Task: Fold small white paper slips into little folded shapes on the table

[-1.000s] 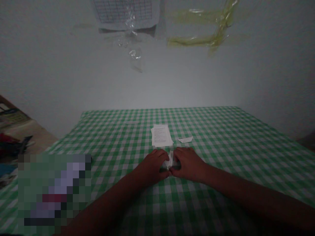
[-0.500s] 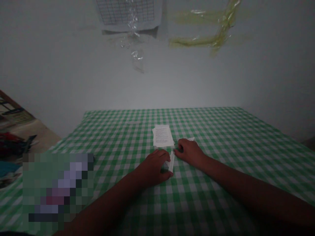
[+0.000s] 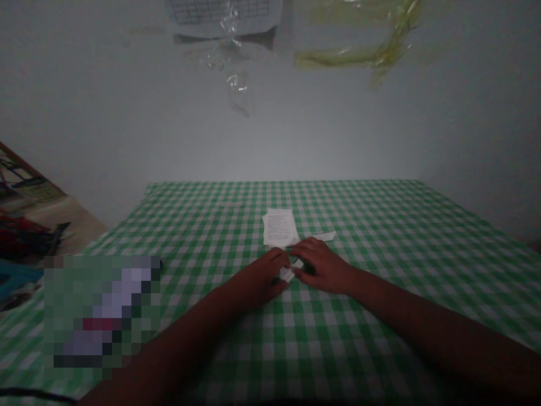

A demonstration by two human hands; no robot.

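A small folded piece of paper (image 3: 289,273) lies between my two hands, low over the tablecloth. My left hand (image 3: 264,277) grips its left side, fingers and thumb curled around it. From the right, my right hand (image 3: 319,265) pinches the paper's upper right end, its fingers bent. Just beyond my hands rests a stack of printed paper sheets (image 3: 279,228). Another narrow folded paper strip (image 3: 323,235) lies behind my right hand, partly hidden by it.
A green and white checked tablecloth (image 3: 203,225) covers the table, which meets a pale wall (image 3: 279,146). At the left a pixelated, blurred-out object (image 3: 112,307) lies on the cloth. A dark cord (image 3: 38,393) crosses the lower left corner.
My right hand has moved left and nearer, onto the paper in my left hand. That paper has turned from nearly upright to slanted. More of the strip behind my right hand shows.
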